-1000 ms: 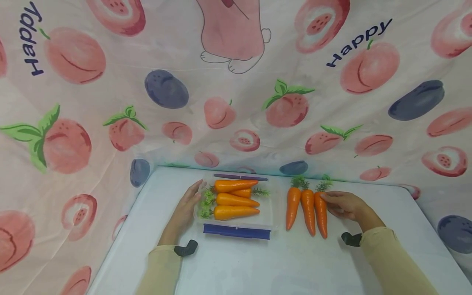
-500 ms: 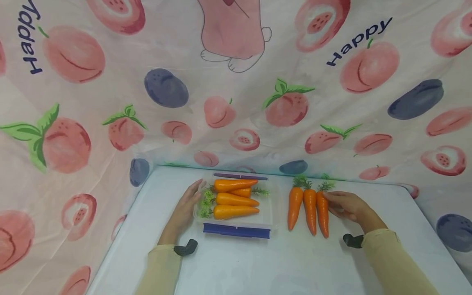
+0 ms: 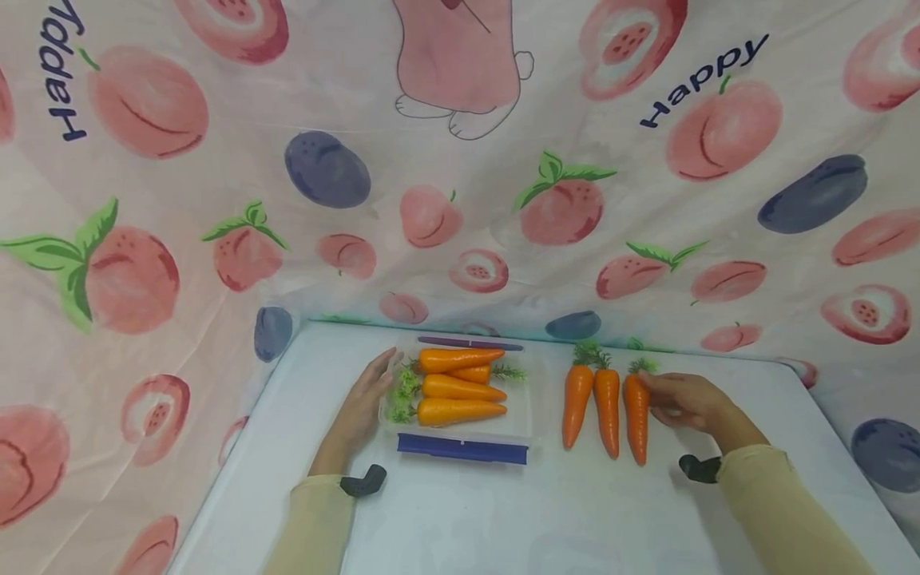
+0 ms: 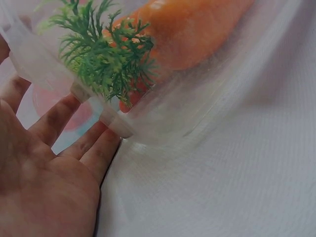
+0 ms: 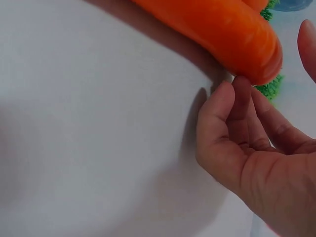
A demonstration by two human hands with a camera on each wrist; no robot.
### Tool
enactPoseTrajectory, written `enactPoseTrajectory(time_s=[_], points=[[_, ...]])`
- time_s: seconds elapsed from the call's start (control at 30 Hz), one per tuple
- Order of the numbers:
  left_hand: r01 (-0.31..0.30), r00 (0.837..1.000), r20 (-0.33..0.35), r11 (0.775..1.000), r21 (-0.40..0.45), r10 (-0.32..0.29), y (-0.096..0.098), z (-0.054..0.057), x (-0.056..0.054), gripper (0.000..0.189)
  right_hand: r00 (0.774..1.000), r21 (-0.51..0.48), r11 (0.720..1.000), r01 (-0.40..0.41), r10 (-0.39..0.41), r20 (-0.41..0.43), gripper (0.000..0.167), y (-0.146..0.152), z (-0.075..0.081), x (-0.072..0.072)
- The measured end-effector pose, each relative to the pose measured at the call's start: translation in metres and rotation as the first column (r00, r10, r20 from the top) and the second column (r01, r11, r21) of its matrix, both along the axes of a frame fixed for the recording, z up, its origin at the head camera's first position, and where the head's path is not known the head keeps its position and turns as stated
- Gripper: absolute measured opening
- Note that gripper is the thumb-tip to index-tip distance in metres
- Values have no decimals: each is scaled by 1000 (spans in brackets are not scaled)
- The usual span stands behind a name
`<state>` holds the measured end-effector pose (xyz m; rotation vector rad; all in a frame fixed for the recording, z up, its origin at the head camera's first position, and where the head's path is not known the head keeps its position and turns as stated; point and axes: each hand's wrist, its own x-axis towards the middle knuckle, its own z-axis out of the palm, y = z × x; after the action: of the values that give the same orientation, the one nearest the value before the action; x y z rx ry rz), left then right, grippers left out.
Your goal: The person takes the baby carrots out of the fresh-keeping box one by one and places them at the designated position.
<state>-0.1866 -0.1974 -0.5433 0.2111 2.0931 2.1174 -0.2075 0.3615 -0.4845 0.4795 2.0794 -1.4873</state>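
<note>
A clear plastic box point(image 3: 532, 411) with blue side flaps holds several orange toy carrots, their green tops toward the left. My left hand point(image 3: 362, 399) rests at the box's left wall; in the left wrist view its straight fingers point(image 4: 96, 150) touch the clear wall beside a carrot's green top point(image 4: 108, 59). To the right of the box lie three carrots side by side, tips toward me. My right hand point(image 3: 690, 403) holds the rightmost carrot point(image 3: 636, 419) by its leafy end; in the right wrist view its curled fingers point(image 5: 217, 113) meet the rounded end, the thumb standing apart.
The white table point(image 3: 460, 519) runs back to a pink cloth point(image 3: 474, 200) printed with peaches, which stands as a wall behind and at the left. The other two loose carrots, the left one point(image 3: 577, 407) and the middle one point(image 3: 607, 411), lie between the box and my right hand.
My right hand has moved slightly right with the rightmost carrot, and a gap now shows between it and the middle one. The other two loose carrots have shifted slightly right. My left hand stays at the box.
</note>
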Motion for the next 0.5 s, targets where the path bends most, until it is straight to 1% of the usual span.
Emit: enactPoseTrajectory(time_s=[0.1,0.2,0.3,0.5], points=[[-2,1000,-3,1000,-6,2,0,0,0,55,1000,-17,1000,6,-6,9,89,2,3,1],[2,1000,-8,1000,-9,-2,0,0,-1,56,1000,-51,999,13,-12,23,83,2,5,1],[1,1000,-4,1000,-14,-1,0,0,-1,56,999,-72,997,25,-23,35,79,0,3,1],[-7,1000,16,1000,-20,7,0,-2,-1,54,1000,-79,997,9,-7,25,85,-2,-7,0]])
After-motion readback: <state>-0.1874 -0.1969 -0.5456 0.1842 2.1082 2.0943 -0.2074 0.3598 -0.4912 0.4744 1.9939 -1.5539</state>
